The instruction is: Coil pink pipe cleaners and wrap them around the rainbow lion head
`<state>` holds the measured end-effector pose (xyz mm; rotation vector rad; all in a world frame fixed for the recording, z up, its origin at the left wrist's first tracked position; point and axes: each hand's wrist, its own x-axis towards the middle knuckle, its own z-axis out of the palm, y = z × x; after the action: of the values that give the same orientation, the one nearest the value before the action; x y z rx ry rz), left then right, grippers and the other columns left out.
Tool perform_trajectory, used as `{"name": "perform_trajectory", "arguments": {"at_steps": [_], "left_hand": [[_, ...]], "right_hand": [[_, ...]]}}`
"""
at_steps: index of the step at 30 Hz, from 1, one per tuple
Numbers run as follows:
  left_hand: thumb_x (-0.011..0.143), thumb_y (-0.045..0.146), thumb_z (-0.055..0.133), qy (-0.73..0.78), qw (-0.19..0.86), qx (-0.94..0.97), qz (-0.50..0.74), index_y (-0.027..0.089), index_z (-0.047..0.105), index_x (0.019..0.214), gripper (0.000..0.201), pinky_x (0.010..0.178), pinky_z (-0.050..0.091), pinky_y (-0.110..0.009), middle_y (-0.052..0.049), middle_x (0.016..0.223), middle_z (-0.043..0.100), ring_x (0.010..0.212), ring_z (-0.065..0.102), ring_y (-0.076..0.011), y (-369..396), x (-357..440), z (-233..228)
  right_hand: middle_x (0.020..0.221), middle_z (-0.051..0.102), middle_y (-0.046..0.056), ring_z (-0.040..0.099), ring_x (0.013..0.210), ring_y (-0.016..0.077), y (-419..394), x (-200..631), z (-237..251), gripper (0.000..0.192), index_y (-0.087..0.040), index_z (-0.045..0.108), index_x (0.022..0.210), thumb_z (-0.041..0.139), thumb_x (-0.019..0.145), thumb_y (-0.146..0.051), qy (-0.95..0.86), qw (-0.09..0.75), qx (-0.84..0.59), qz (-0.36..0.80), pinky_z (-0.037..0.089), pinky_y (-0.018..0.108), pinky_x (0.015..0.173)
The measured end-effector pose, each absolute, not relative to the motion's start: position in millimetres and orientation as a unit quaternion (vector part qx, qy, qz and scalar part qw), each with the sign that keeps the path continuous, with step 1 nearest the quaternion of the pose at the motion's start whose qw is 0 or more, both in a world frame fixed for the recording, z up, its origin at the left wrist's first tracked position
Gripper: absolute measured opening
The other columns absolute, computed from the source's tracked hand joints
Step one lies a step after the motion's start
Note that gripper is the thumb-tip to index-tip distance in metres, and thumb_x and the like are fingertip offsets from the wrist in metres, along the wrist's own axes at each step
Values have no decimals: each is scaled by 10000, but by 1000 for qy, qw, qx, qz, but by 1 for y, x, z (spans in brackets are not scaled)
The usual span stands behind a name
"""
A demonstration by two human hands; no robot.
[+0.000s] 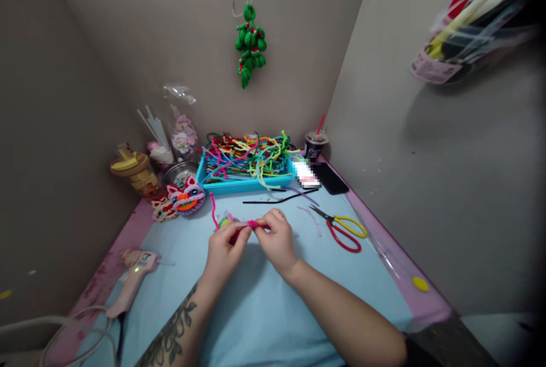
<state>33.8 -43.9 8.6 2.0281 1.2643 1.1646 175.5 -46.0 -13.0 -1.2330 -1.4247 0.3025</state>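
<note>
A bright pink pipe cleaner [253, 223] is pinched between my two hands over the middle of the table. It looks bunched or coiled near a short pale piece, whose kind I cannot make out. My left hand [225, 244] grips it with thumb and fingertips from the left. From the other side, my right hand [276, 239] pinches the pink end, fingers curled. A longer pink strand [213, 207] rises behind my left hand; whether it joins the held piece is hidden. Something green and yellow [224, 221] lies partly covered behind that hand.
Behind my hands, a blue tray [239, 186] holds many pipe cleaners. Scissors [336, 227] and a phone [330, 178] lie right; a drink cup [314, 145] stands beyond. At left are a pink glue gun [134, 284] with cable and lion-head crafts [185, 199]. A green ornament [251, 42] hangs above.
</note>
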Motion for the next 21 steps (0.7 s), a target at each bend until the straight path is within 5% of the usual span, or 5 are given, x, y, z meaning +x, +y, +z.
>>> {"name": "perform_trajectory", "arguments": {"at_steps": [7, 9, 13, 16, 21], "left_hand": [[862, 354, 515, 474, 272, 709, 444, 163, 631, 680, 288, 564, 432, -235, -7, 611, 611, 571, 537, -125, -44, 36, 11], [864, 356, 504, 478, 291, 702, 440, 160, 623, 686, 290, 551, 426, -230, 2, 591, 587, 559, 525, -122, -41, 32, 11], [877, 353, 487, 434, 319, 733, 415, 159, 617, 720, 281, 581, 446, -233, -14, 655, 613, 604, 551, -125, -33, 20, 13], [892, 332, 474, 386, 319, 775, 384, 163, 641, 806, 252, 636, 470, -252, -44, 746, 654, 673, 584, -138, -31, 14, 14], [898, 290, 478, 352, 324, 802, 357, 170, 652, 834, 221, 661, 489, -271, -58, 776, 684, 702, 610, -149, -32, 14, 17]], "right_hand": [[683, 493, 5, 489, 767, 191, -47, 172, -17, 187, -211, 485, 626, 542, 739, -75, -638, 552, -526, 105, 402, 318, 705], [793, 550, 21, 521, 814, 192, -48, 175, -14, 111, -202, 545, 779, 605, 727, -124, -660, 531, -510, 150, 428, 323, 740], [909, 616, 35, 579, 812, 170, -50, 188, -2, 393, -187, 522, 1099, 669, 745, -274, -697, 474, -463, 275, 459, 298, 752], [782, 639, 16, 585, 734, 145, -49, 197, 6, 174, -188, 602, 883, 506, 881, -333, -712, 426, -433, 353, 449, 259, 683], [548, 577, -14, 529, 542, 116, -46, 198, 7, 408, -172, 580, 652, 442, 900, -465, -662, 386, -381, 518, 427, 229, 560]]}}
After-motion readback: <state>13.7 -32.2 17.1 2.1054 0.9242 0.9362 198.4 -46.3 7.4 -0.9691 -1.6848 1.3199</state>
